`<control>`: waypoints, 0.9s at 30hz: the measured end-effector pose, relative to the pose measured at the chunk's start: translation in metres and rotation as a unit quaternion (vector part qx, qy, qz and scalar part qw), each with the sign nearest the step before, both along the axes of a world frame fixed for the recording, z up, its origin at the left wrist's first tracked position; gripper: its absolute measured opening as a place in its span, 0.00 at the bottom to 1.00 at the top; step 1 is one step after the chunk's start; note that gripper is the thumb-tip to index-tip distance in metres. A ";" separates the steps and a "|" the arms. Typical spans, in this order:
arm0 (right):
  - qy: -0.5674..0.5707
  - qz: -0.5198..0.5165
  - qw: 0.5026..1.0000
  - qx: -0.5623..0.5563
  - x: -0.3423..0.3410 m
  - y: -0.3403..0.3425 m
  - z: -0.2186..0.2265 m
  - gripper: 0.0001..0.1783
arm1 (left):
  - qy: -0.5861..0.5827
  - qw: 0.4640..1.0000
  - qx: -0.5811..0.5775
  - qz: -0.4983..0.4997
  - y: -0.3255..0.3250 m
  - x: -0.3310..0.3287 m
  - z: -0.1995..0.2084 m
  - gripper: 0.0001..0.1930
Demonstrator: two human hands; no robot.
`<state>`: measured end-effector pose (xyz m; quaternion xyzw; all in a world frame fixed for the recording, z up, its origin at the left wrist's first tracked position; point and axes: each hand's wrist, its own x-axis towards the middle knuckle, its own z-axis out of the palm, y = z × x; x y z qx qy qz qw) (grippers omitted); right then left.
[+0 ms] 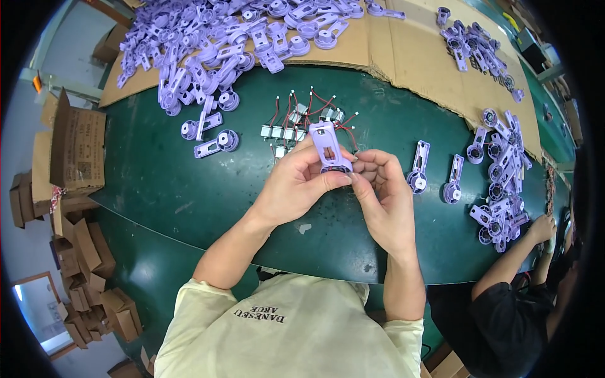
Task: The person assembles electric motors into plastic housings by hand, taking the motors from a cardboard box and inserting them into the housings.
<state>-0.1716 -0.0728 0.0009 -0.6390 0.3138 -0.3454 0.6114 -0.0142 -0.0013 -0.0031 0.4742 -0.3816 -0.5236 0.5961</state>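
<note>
A purple plastic housing (322,141), long and with cut-out slots, is held up in front of my chest over the green table. My left hand (287,189) is closed around its left side, thumb along the lower end. At that same end my right hand (387,205) has its thumb and curled fingers pinched against the right edge. A bit of red wire shows at the lower end; the inside is mostly hidden by my thumbs. Just beyond my hands lies a group of small silver motors (288,135) with red and dark wires.
A big heap of purple housings (208,38) covers cardboard (403,53) at the far left. Two housings with white parts (452,192) lie right of my hands, before another pile (498,173). A co-worker's arm (513,252) reaches in at right. Cardboard boxes (79,148) stand left.
</note>
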 end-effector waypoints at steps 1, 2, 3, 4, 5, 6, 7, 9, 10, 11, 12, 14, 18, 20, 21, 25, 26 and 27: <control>-0.002 -0.009 1.000 0.011 0.000 -0.001 0.002 0.13 | -0.001 0.999 -0.029 0.016 -0.002 -0.002 -0.001 0.15; -0.003 -0.011 1.000 0.010 -0.001 -0.001 0.001 0.13 | -0.003 0.999 -0.031 0.014 0.000 -0.002 0.003 0.15; -0.006 -0.009 1.000 0.022 -0.001 -0.003 -0.002 0.13 | 0.040 0.999 0.011 0.006 0.002 -0.001 0.008 0.15; -0.010 -0.008 0.999 0.034 -0.002 -0.004 -0.004 0.14 | 0.082 0.995 0.052 -0.004 0.003 -0.001 0.011 0.16; -0.023 -0.007 0.998 0.059 -0.002 -0.003 -0.005 0.14 | 0.083 0.995 0.053 0.009 0.003 -0.002 0.013 0.16; -0.039 0.007 0.996 0.075 0.000 0.000 -0.006 0.13 | 0.019 1.000 0.022 0.012 0.005 -0.003 0.010 0.17; -0.055 0.021 0.994 0.091 0.001 0.003 -0.005 0.12 | -0.044 0.999 -0.010 0.013 0.006 -0.004 0.008 0.17; -0.068 0.025 0.989 0.126 0.001 0.007 0.002 0.11 | -0.114 0.993 -0.034 0.015 0.012 -0.006 0.008 0.18; -0.092 0.020 0.984 0.151 -0.002 0.008 0.005 0.11 | -0.145 0.988 -0.051 0.022 0.012 -0.012 0.009 0.18; -0.092 0.029 0.987 0.127 -0.006 0.009 0.007 0.11 | -0.218 0.973 -0.056 0.043 0.012 -0.014 0.013 0.14; -0.091 0.048 0.978 0.184 -0.012 0.009 0.011 0.14 | -0.298 0.953 -0.046 0.019 0.012 -0.013 0.017 0.15; -0.134 -0.028 0.990 0.041 -0.006 0.013 0.000 0.17 | -0.305 0.950 -0.047 0.053 0.013 -0.024 0.020 0.18; -0.135 -0.180 0.973 -0.041 0.005 0.046 0.022 0.11 | -0.274 0.957 -0.070 0.056 0.038 0.008 0.015 0.19; -0.164 -0.202 0.963 -0.065 -0.007 0.051 0.013 0.14 | -0.242 0.967 -0.072 -0.016 0.031 0.021 0.011 0.16; -0.160 -0.222 0.960 -0.057 -0.016 0.054 0.008 0.14 | -0.280 0.957 -0.071 -0.019 0.027 0.003 0.011 0.16; -0.193 -0.232 0.953 -0.034 -0.049 0.064 0.004 0.15 | -0.318 0.945 -0.063 -0.036 0.026 -0.026 0.017 0.17; -0.189 -0.231 0.954 -0.040 -0.056 0.065 0.004 0.15 | -0.302 0.950 -0.061 -0.038 0.026 -0.028 0.016 0.18; -0.187 -0.241 0.951 -0.041 -0.061 0.068 0.004 0.15 | -0.286 0.955 -0.061 -0.040 0.026 -0.029 0.012 0.18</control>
